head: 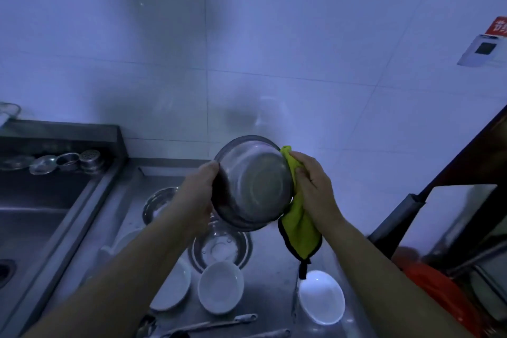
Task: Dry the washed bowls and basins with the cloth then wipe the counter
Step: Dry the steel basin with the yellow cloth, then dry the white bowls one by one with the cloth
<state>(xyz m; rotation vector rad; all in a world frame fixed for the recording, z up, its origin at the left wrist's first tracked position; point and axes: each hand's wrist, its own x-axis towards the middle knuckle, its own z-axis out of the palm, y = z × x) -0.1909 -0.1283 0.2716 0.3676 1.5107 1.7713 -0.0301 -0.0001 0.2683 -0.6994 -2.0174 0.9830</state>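
a steel basin [253, 182] is held up over the counter [274, 277], its underside facing the camera. the left hand [199, 195] grips its left rim, fingers curled round the edge. the right hand [315, 189] presses a yellow cloth [297, 225] against the basin's right side, fingers curled on the cloth, whose tail hangs below the palm. under the hands a wet basin [219, 248] sits on the counter, another [159, 204] left of the left wrist. three white bowls [220, 287] lie nearer. a sink [30, 208] is far left.
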